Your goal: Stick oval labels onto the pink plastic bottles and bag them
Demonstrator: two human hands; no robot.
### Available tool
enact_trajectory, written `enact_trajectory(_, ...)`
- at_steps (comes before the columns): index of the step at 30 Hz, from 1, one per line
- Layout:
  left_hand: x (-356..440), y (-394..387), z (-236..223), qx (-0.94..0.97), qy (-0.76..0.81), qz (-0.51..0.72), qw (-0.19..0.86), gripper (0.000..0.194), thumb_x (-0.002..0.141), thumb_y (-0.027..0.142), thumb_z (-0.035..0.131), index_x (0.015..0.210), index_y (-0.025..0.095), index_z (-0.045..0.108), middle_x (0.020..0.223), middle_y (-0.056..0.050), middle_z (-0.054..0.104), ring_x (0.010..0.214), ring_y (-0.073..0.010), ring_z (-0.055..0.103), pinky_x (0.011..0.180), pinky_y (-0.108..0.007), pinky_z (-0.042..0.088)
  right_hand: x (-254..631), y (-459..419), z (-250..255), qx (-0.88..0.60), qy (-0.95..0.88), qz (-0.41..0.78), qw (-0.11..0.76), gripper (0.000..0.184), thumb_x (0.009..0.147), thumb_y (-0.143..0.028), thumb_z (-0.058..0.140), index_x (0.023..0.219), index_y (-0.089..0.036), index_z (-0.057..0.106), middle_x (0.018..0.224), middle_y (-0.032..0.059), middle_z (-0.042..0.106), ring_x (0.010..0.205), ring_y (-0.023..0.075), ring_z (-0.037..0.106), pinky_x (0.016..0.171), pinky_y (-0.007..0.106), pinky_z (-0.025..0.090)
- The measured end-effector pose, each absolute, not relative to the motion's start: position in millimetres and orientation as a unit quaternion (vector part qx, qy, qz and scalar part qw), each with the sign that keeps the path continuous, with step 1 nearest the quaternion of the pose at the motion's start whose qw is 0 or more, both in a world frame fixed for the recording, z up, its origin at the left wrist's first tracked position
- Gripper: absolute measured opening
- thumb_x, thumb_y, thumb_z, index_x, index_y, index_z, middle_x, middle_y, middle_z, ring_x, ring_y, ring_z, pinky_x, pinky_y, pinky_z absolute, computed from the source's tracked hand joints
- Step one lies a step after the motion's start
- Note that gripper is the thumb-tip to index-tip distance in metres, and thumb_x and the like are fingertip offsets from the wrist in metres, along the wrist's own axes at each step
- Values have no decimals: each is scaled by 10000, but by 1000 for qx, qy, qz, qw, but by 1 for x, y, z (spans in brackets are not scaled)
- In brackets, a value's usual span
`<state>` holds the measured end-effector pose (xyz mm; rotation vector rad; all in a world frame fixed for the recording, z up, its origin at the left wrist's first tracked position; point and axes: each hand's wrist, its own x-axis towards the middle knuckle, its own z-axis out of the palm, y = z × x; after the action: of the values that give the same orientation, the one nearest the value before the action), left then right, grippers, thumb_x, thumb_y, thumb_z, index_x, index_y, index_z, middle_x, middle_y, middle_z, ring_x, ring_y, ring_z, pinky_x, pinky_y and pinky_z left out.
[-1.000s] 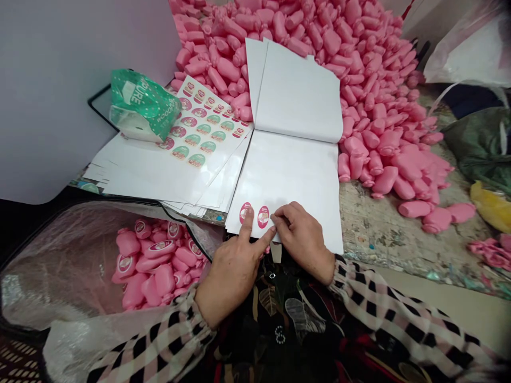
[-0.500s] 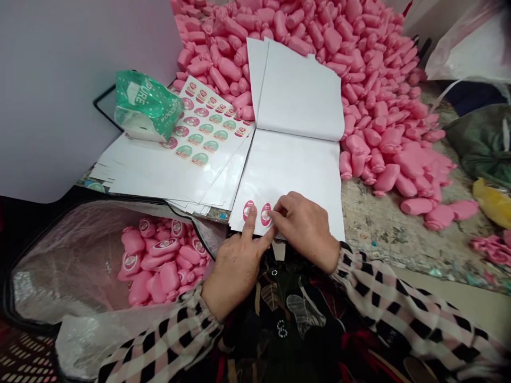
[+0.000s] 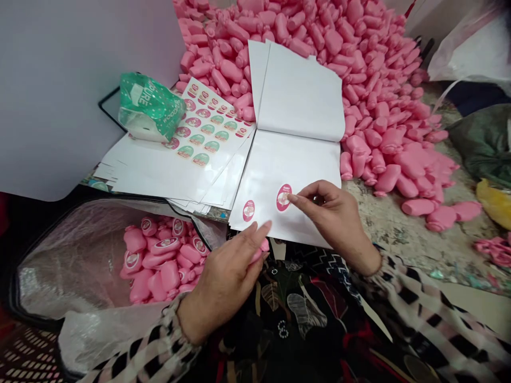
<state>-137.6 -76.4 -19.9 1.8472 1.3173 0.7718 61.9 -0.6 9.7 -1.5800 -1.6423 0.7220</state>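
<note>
An oval label (image 3: pixel 282 194) is pinched by its 3 o'clock edge in the right hand (image 3: pixel 335 213), over the white sheet (image 3: pixel 299 159). At 7 o'clock from it, a mostly hidden pink bottle (image 3: pixel 264 245) is held by the half-curled left hand (image 3: pixel 225 271). Probably thin, flexible and tacky, the label is best taken by its rim.

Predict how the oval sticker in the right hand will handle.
The oval sticker looks thin, so it is probably light and flexible. Pinched near one edge by the right hand, it appears fairly flat, so it may not droop much.
</note>
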Motion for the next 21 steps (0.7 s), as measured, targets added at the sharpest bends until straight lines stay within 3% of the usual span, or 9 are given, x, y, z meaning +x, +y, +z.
enact_trajectory(3,-135,-72,-3,536,555,397,498,556,805,325,653,1328,306,465,1209,-53,610,1051,-216,580,900,-328,461,62,-6,15,-589,-584,372,416,242,751,-435,681,726,-205,612,705,2,615,625,124,516,565,279,409)
enact_trajectory(6,-125,-55,3,312,488,448,681,432,857,462,550,1219,229,524,961,-61,641,696,-139,596,618,-254,496,55,-15,23,-558,-573,435,413,233,741,-413,698,728,-197,612,720,4,627,651,126,538,596,284,438)
enact_trajectory(8,-118,-43,1,208,424,465,749,401,890,484,480,1152,191,557,915,-58,609,623,-113,558,539,-239,480,49,-20,26,-541,-582,461,395,237,730,-402,710,711,-188,609,706,2,625,647,123,539,599,280,447)
enact_trajectory(21,-100,-31,-12,150,368,487,777,460,870,532,488,1131,160,561,807,-27,525,623,-96,508,519,-209,444,45,-29,6,-537,-600,481,345,213,766,-393,679,736,-198,598,705,-6,644,663,134,588,652,306,483)
